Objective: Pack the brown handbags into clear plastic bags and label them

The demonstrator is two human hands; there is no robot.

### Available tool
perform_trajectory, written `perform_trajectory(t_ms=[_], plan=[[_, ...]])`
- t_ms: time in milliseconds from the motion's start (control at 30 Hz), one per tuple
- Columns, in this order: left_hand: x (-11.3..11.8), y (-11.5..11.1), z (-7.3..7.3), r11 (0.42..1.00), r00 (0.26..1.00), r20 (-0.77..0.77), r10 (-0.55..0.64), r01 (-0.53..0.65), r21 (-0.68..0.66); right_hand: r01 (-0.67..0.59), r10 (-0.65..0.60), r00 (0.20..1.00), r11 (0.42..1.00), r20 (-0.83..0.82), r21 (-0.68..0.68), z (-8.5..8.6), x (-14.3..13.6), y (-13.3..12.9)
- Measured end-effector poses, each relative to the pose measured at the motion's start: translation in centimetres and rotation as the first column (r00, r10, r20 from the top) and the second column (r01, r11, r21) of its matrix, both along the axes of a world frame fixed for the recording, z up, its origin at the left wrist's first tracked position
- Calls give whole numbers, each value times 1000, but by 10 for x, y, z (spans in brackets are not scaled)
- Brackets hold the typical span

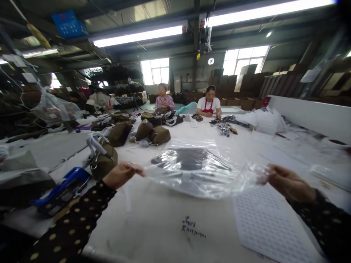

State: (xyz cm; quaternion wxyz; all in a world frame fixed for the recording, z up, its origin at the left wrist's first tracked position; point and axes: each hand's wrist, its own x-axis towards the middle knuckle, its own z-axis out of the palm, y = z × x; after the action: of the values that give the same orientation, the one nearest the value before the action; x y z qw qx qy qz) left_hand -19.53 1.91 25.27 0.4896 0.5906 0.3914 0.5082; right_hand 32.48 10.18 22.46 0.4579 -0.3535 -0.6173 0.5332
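Left hand (122, 174) pinches left edge of clear plastic bag (197, 171), held stretched just above white bench (153, 219); olive pouch (102, 160) just behind it. Right hand (285, 182) grips bag's right edge, over dotted sheet (268, 226)

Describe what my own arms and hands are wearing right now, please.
Both arms wear long dark sleeves with tan polka dots, reaching the wrists. The left hand and right hand are bare: no gloves, and no rings or watch that I can make out.
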Motion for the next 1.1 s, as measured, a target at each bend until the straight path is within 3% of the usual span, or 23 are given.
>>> perform_trajectory(t_ms=[67,167,233,300,367,433,533,633,700,767,867,900,967,1033,1100], plan=[[8,-20,-53,987,984,-152,-97,76,-140,-117,135,968,989,213,-93,-56,7,-23],[24,-43,-129,941,947,-239,-214,134,-311,-77,159,929,966,333,-247,-123,9,-56],[31,-56,-162,927,916,-298,-270,163,-339,16,86,915,969,394,-247,-141,9,-77],[32,-65,-179,947,868,-409,-282,183,-265,104,-57,864,992,501,-66,-137,4,-96],[28,-69,-182,966,785,-563,-259,207,-155,79,-191,788,974,585,212,-125,-14,-114],[23,-69,-179,971,700,-679,-219,223,-83,-69,-209,752,918,625,390,-119,-49,-135],[18,-65,-175,973,674,-716,-179,229,-28,-256,-105,703,886,704,388,-140,-117,-168],[20,-61,-170,987,713,-692,-111,158,5,-330,-36,595,900,803,285,-178,-166,-186],[27,-55,-160,996,743,-667,-55,90,19,-303,-27,570,922,821,241,-195,-177,-186],[40,-44,-145,997,775,-632,-8,51,50,-244,21,613,956,790,165,-203,-176,-184],[72,-17,-124,987,766,-638,82,27,159,-126,178,743,984,646,-126,-207,-171,-188],[85,-7,-121,978,732,-670,123,25,206,-83,212,809,964,548,-251,-211,-171,-192],[111,10,-123,956,627,-749,214,23,292,-28,192,939,868,284,-496,-222,-175,-203],[135,20,-135,931,531,-785,320,-21,365,-26,97,992,763,75,-646,-236,-181,-212],[155,20,-153,907,484,-776,404,-100,409,1,15,1000,704,16,-710,-247,-184,-216]])
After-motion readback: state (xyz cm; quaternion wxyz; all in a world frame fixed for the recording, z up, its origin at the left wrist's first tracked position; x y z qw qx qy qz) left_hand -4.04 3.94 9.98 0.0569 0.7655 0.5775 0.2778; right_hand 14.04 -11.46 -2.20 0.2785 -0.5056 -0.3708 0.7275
